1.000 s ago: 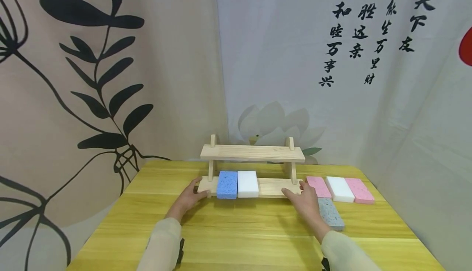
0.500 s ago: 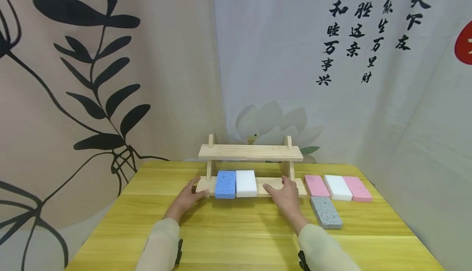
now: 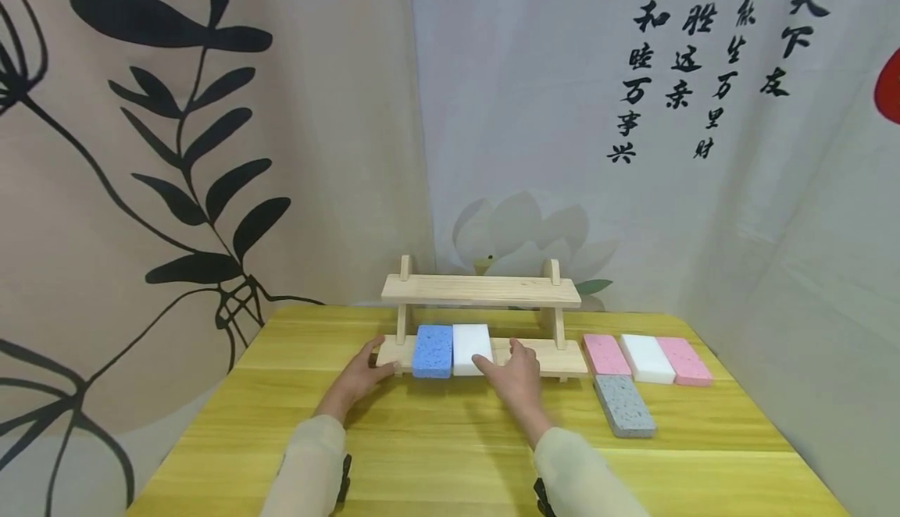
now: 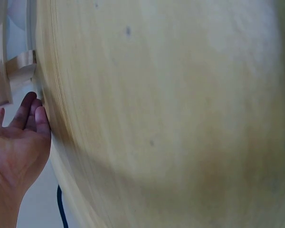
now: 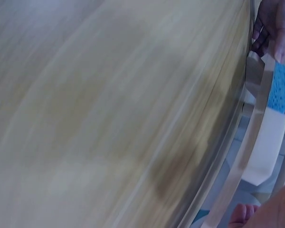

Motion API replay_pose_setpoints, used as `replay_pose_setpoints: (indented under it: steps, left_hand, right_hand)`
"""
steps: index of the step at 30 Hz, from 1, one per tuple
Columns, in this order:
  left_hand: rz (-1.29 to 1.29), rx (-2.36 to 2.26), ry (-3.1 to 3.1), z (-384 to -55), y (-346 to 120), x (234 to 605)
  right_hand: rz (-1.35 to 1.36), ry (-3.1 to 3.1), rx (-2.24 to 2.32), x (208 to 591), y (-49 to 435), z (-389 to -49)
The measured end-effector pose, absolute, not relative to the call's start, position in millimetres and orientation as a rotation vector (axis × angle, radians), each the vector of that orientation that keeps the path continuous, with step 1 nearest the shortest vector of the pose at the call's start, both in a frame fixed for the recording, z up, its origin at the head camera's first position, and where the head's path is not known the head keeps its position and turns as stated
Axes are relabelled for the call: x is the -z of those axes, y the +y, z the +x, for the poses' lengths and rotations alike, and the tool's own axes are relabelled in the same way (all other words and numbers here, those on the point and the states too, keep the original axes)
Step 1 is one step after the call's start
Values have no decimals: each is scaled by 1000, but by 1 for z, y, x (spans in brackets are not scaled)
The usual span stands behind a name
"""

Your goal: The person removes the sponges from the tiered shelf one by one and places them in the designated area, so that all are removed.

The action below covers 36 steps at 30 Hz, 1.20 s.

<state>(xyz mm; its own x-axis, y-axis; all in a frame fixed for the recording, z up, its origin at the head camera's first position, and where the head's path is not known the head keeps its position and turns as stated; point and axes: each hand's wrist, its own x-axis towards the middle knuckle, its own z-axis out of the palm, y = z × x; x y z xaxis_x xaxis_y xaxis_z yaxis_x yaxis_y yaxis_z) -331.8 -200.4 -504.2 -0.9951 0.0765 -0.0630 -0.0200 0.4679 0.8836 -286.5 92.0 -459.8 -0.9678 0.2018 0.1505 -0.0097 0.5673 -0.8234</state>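
Observation:
In the head view, a two-tier wooden rack [image 3: 481, 290] stands toward the back of the table. A blue sponge [image 3: 432, 351] and a white sponge [image 3: 469, 344] lie side by side on its lower board. My left hand [image 3: 355, 383] holds that board's left end, thumb at the front edge; the left wrist view shows this hand [image 4: 19, 152] beside a wooden foot [image 4: 21, 66]. My right hand [image 3: 516, 380] is at the white sponge's right side, thumb at its front corner and fingers spread over the board. In the right wrist view, the white sponge [image 5: 265, 147] overhangs the board's edge.
Right of the rack lie a pink sponge [image 3: 606, 355], another white sponge [image 3: 647, 359] and a second pink sponge [image 3: 684, 361] in a row. A grey sponge [image 3: 624, 406] lies in front of them on the wooden table [image 3: 436, 454]. A printed curtain [image 3: 337, 150] hangs behind.
My right hand has slid left along the lower board, from its right end to the white sponge. The left hand stays at the left end. The sponges keep their places.

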Motion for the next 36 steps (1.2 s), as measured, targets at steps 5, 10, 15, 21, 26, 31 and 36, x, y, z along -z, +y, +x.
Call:
replay_pose_setpoints:
  steps: [5, 10, 15, 21, 26, 31, 36]
  left_hand:
    - [44, -1583, 2609, -331, -200, 505]
    - [37, -1591, 2602, -331, -200, 505]
    - [27, -1592, 2597, -330, -200, 505]
    - [34, -1584, 2602, -331, -201, 506]
    - [32, -1581, 2606, -332, -200, 506]
    - [22, -1586, 2605, -331, -200, 505]
    - [28, -1599, 2604, -331, -199, 505]
  right_hand:
    - [-174, -2574, -1340, 464, 80, -290]
    - [-196, -2587, -1314, 466, 71, -293]
    - [-227, -2602, -1267, 468, 60, -296]
    - [-261, -2575, -1219, 474, 53, -299]
    - [-272, -2574, -1225, 474, 52, -300]
    - [-285, -2570, -1240, 478, 50, -301]
    - [-290, -2560, -1228, 482, 50, -302]
